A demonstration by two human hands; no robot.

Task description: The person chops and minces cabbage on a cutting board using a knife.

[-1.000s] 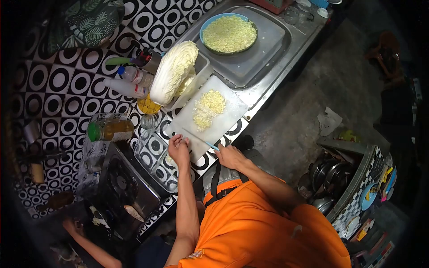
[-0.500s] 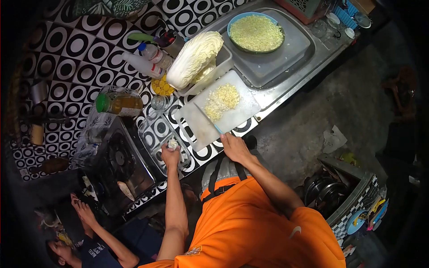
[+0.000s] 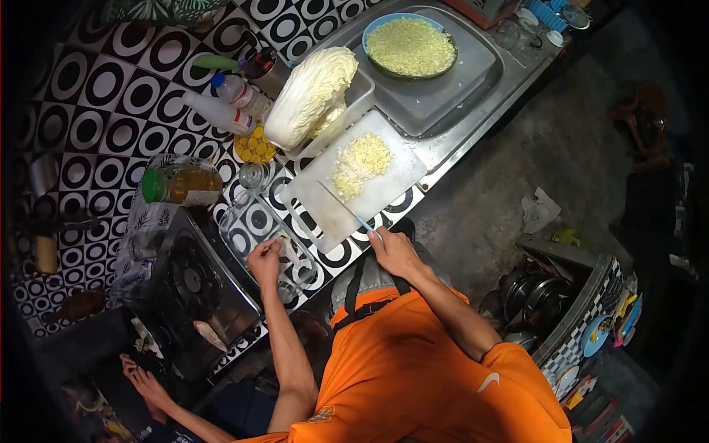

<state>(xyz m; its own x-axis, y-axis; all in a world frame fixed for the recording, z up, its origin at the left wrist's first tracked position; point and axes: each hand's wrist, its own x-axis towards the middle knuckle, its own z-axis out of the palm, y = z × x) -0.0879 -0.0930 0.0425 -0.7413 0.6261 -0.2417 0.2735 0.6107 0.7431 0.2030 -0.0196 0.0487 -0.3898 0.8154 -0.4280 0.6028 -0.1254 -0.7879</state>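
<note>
My right hand (image 3: 397, 256) is closed round the light blue handle of a knife (image 3: 360, 220). Its blade rests across the white cutting board (image 3: 406, 156), beside a pile of finely chopped pale cabbage (image 3: 362, 164). Over a clear container (image 3: 255, 219) at the board's left, my left hand (image 3: 266, 262) has its fingers curled together. Whitish bits show at its fingertips, and a whitish streak (image 3: 297, 262) lies just right of them; what the fingers hold is unclear. A napa cabbage (image 3: 310, 96) leans in a translucent tub (image 3: 362, 96) behind the board.
A blue-rimmed bowl of chopped cabbage (image 3: 410, 48) stands on the grey tray (image 3: 476, 77). Left are a stove (image 3: 214, 284), a green-lidded jar (image 3: 185, 184) and bottles (image 3: 240, 94). Another person's hand (image 3: 144, 380) is at lower left. Pots (image 3: 539, 292) sit lower right.
My left hand has shifted slightly left and down, and the white clump at its fingers now appears as scattered bits and a streak. My right hand keeps the knife. The other person's hands moved down.
</note>
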